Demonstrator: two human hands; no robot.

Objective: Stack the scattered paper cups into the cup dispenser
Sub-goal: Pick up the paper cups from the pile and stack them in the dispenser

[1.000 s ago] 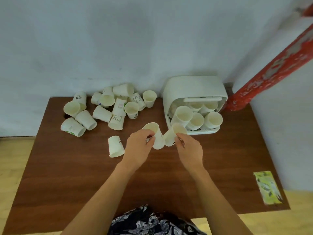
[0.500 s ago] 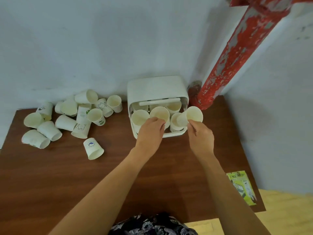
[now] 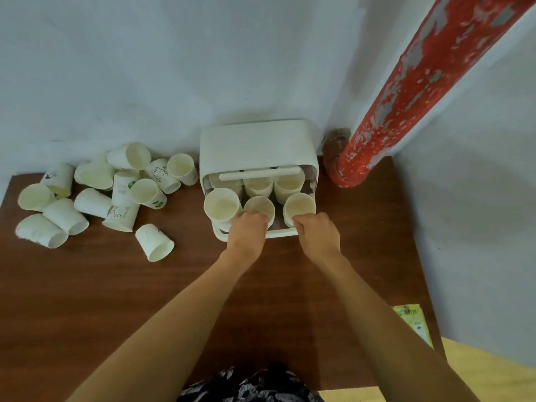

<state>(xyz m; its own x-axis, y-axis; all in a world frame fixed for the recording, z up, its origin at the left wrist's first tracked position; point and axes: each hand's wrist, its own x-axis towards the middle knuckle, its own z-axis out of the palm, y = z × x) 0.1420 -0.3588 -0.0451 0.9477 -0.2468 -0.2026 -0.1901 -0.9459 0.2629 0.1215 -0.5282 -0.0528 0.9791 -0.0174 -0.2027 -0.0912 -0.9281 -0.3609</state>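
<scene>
A white cup dispenser [image 3: 255,146] stands against the wall on the brown table [image 3: 87,285], its open front showing two rows of paper cups. My left hand [image 3: 246,230] grips the middle front cup [image 3: 259,206]. My right hand [image 3: 317,235] grips the right front cup [image 3: 300,205]. Both cups sit in the dispenser's front row beside a third cup [image 3: 222,206] on the left. Several loose paper cups [image 3: 95,192] lie scattered at the table's back left, and one cup [image 3: 153,242] lies apart, nearer to me.
A red peeling pipe [image 3: 406,94] runs up the corner right of the dispenser. A green leaflet [image 3: 413,322] lies at the table's right edge. The grey wall closes off the back and the right side.
Both hands carried their cups from mid-table to the dispenser and lowered them into its front row. The camera view swung to the right.
</scene>
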